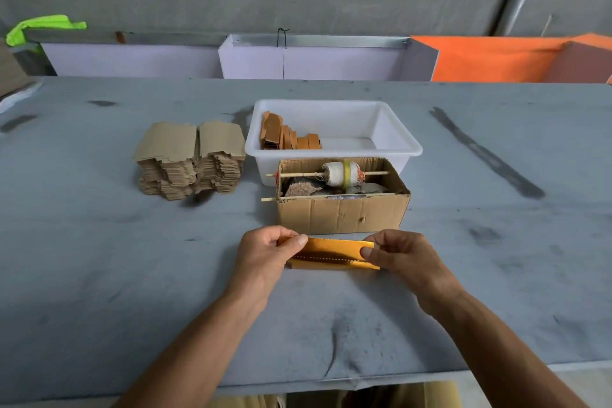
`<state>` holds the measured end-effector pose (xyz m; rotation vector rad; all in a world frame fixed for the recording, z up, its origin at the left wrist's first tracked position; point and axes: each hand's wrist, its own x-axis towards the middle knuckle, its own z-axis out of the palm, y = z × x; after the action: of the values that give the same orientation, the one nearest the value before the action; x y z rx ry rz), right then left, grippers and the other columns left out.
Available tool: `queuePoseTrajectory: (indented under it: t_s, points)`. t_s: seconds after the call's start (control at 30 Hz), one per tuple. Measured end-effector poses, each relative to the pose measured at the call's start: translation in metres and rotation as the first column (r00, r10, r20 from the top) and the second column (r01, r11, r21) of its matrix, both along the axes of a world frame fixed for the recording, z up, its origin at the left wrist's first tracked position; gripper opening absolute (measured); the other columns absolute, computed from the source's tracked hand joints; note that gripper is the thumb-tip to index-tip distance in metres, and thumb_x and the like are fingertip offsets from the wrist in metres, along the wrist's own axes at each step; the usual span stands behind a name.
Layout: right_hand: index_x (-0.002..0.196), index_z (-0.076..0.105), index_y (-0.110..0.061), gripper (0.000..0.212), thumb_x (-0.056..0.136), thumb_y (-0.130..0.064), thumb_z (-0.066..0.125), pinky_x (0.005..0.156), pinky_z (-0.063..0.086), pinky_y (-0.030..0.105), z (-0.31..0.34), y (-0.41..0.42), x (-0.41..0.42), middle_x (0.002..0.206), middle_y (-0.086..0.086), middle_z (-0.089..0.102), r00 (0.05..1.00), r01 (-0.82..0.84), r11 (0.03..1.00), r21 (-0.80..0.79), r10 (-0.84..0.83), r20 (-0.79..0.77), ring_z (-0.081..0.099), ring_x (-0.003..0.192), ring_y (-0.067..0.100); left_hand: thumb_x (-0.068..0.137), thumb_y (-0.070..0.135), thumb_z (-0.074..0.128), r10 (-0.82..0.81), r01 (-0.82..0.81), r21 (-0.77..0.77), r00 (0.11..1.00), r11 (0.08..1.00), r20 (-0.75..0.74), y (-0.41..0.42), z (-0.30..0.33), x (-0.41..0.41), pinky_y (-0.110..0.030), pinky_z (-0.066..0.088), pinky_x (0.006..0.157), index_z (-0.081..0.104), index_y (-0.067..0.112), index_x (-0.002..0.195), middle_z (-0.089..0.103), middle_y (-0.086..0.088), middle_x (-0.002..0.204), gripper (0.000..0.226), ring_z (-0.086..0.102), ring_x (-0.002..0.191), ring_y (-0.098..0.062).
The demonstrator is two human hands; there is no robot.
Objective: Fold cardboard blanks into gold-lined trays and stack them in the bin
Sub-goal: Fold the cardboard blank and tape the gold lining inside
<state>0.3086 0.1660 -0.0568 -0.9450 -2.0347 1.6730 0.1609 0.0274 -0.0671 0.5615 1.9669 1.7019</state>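
Head view: you're mid-fold on one blank (329, 253), gold side up, held low over table (99, 242) just in front of carton (341, 212). Left hand (265, 258) pinches left end, thumb on top, fingers curled under. Right hand (404, 258) pinches right end the same way. Blank spans between your thumbs; perforated crease runs lengthwise.

Next, by my reading: press walls up along crease, lock ends, then reach past carton to bin (334, 151), where a few trays (288, 137) lean. Stack (190, 159) waits left of bin.
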Motion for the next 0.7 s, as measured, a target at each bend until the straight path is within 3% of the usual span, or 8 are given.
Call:
queuePoseTrajectory:
  t_s: [0.07,0.17,0.23,0.4,0.57,0.7]
  points:
    - [0.071,0.070,-0.013,0.014,0.082,-0.005,0.067,0.050,0.042,0.011,0.005,0.000,0.001,0.061,0.000,0.061,0.998,0.025,0.998,-0.053,-0.027,-0.048,0.054,0.055,0.005,0.079,0.016,0.072,0.013,-0.013,0.002,0.999,1.000,0.033,0.000,0.004,0.000,-0.019,0.046,0.063,0.069,0.018,0.064,0.064,0.006,0.061,0.016,0.055,0.062,-0.008]
    - [0.074,0.071,-0.011,0.011,0.082,-0.004,0.067,0.047,0.042,0.010,0.014,0.001,0.003,0.058,-0.003,0.065,0.996,0.054,0.992,-0.118,-0.062,-0.067,0.057,0.051,0.001,0.080,0.022,0.071,-0.003,-0.003,0.040,0.990,0.999,0.140,0.001,0.013,0.001,-0.031,0.050,0.069,0.071,0.018,0.072,0.066,0.001,0.069,0.010,0.058,0.066,-0.013]
    - [0.077,0.071,-0.008,0.008,0.082,-0.004,0.066,0.044,0.041,0.010,0.019,0.002,0.005,0.058,-0.002,0.066,0.995,0.064,0.984,-0.167,-0.075,-0.060,0.056,0.048,0.001,0.084,0.030,0.066,-0.039,0.026,0.070,0.980,0.997,0.195,0.000,0.020,0.002,-0.033,0.050,0.069,0.070,0.016,0.074,0.067,0.002,0.068,0.018,0.060,0.064,-0.012]
    - [0.082,0.071,-0.005,0.007,0.083,-0.005,0.064,0.045,0.043,0.012,0.024,0.001,0.011,0.064,0.001,0.066,0.991,0.079,0.973,-0.219,-0.101,-0.092,0.057,0.051,0.003,0.070,0.051,0.067,-0.025,0.024,0.019,0.998,1.000,0.054,-0.011,0.028,0.011,-0.015,0.039,0.048,0.067,0.016,0.076,0.053,0.007,0.056,0.036,0.046,0.049,-0.005]
    - [0.076,0.071,-0.009,0.007,0.080,-0.006,0.067,0.055,0.044,0.014,0.025,-0.003,0.014,0.065,0.002,0.065,0.978,0.061,0.994,-0.093,-0.078,-0.192,0.056,0.056,0.006,0.077,0.016,0.074,-0.047,0.047,0.007,0.999,0.999,0.015,-0.016,0.030,0.016,-0.006,0.026,0.035,0.063,0.008,0.072,0.044,0.015,0.041,0.014,0.035,0.032,0.000]
    - [0.072,0.073,-0.012,0.003,0.073,-0.014,0.070,0.058,0.047,0.013,0.027,-0.007,0.015,0.067,0.006,0.070,0.961,0.010,1.000,0.011,-0.006,-0.275,0.063,0.061,0.009,0.085,0.012,0.066,-0.081,0.093,-0.094,0.989,0.991,0.124,-0.017,0.032,0.010,-0.010,0.021,0.030,0.062,0.008,0.084,0.048,-0.003,0.046,0.006,0.033,0.028,-0.005]
